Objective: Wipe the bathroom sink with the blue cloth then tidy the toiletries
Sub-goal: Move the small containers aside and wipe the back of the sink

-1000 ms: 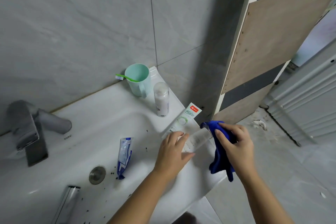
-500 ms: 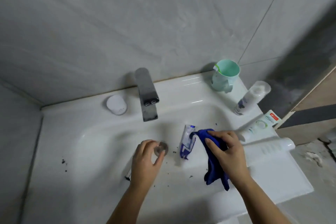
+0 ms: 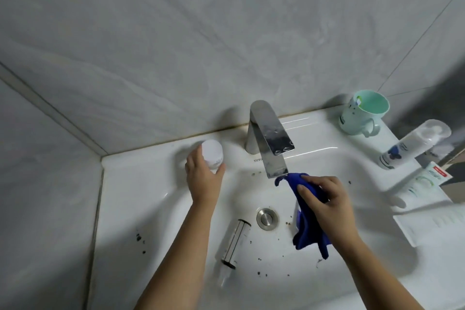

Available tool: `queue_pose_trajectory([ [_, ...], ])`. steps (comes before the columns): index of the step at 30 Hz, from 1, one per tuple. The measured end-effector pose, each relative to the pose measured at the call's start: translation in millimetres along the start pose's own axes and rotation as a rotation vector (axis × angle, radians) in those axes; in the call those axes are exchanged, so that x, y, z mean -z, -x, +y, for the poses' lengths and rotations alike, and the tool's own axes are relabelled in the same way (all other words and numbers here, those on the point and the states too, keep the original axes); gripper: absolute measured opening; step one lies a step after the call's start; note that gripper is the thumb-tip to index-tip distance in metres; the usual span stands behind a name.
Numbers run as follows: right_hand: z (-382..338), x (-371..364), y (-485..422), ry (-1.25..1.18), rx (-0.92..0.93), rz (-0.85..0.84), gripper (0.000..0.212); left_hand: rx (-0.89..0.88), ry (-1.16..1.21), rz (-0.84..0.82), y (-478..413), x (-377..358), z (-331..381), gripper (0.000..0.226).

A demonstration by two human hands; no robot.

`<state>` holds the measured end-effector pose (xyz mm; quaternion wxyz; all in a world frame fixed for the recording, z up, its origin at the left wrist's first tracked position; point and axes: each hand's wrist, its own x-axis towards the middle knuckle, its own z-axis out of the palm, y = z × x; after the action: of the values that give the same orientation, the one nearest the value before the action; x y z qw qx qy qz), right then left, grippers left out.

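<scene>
My right hand (image 3: 324, 202) grips the blue cloth (image 3: 308, 229), which hangs down over the basin just below the tap's spout. My left hand (image 3: 202, 178) wraps around a small white jar (image 3: 213, 155) on the sink's back ledge, left of the tap. The white sink (image 3: 141, 184) has dark specks scattered in the basin. A clear tube (image 3: 236, 239) lies in the basin beside the drain (image 3: 266, 218). A small blue-and-white sachet is mostly hidden behind the cloth.
The chrome tap (image 3: 268, 138) stands at the back centre. On the right ledge are a mint green cup (image 3: 363, 113), a white bottle with a clear cap (image 3: 412, 146), a white tube (image 3: 420, 185) and a white box (image 3: 432, 224). Grey tiled walls close in behind and on the left.
The view swung left from the sink's right edge to its middle. My left hand went from the right ledge across the basin to the white jar. My right hand carried the cloth toward the spout.
</scene>
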<state>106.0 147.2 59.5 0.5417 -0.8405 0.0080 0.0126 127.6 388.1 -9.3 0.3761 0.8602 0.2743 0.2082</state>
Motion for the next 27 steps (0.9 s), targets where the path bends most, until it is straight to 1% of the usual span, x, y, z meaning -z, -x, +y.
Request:
queue_pose_trajectory([
  [5,6.4,3.9,1.9,0.0,-0.02,0.034,0.025,0.077,0.032,-0.035,-15.0,-15.0,-0.1,0.066],
  [9,10.1,12.6,4.6,-0.02,-0.021,0.049,0.024,0.131,0.081,-0.032,-14.8,-9.0,1.4,0.065],
  [12,11.7,25.4,6.4,-0.034,-0.02,0.039,0.022,0.171,0.159,-0.036,9.8,11.4,21.2,0.065],
  [16,15.5,51.4,6.5,-0.06,-0.032,0.055,0.025,0.161,0.293,-0.01,69.2,49.6,66.7,0.061],
  [18,19.7,66.6,4.9,-0.079,-0.044,0.067,0.023,0.125,0.337,-0.004,102.2,64.2,92.3,0.061],
  [21,28.2,89.7,-2.5,-0.063,-0.046,0.078,0.024,-0.004,0.361,-0.032,143.6,64.2,127.1,0.059],
  [24,35.5,111.5,-13.2,-0.036,-0.034,0.093,0.022,-0.124,0.319,-0.119,166.7,34.2,152.3,0.061],
  [25,37.5,118.1,-17.3,-0.041,-0.036,0.092,0.019,-0.138,0.314,-0.147,169.2,20.4,159.1,0.06],
  [27,42.3,129.9,-26.5,-0.064,-0.033,0.079,0.019,-0.115,0.297,-0.179,167.3,-9.4,169.8,0.056],
])
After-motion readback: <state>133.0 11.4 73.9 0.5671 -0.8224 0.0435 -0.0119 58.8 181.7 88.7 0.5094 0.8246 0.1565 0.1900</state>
